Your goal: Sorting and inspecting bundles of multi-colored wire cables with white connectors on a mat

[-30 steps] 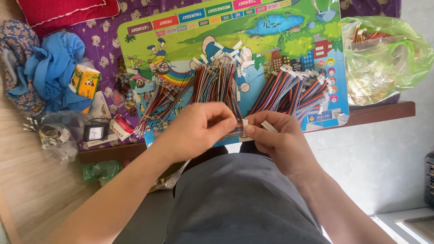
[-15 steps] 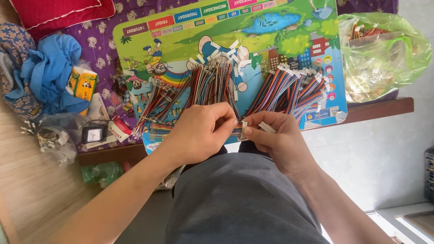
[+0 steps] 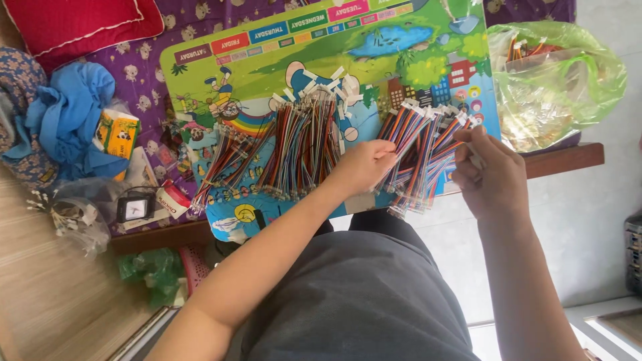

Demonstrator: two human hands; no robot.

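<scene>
Three fans of multicoloured wire leads with white plugs lie on a colourful picture board (image 3: 267,73): a left bundle (image 3: 224,160), a middle bundle (image 3: 304,147) and a right bundle (image 3: 424,154). My left hand (image 3: 364,167) rests on the board between the middle and right bundles, with its curled fingers on the left edge of the right bundle. At the right edge of that bundle my right hand (image 3: 491,174) has its fingertips pinched on the white plug ends near the top. My grey-clad lap fills the bottom.
A green plastic bag (image 3: 555,80) with more wires sits at the right on a wooden ledge (image 3: 562,160). To the left lie blue cloth (image 3: 63,113), a red cushion (image 3: 67,20), a yellow carton (image 3: 115,132), a small black device (image 3: 136,207) and a clear bag of white plugs (image 3: 73,217).
Both hands were together near my lap, holding one lead between them. They have moved up and apart, and now touch the two sides of the right bundle.
</scene>
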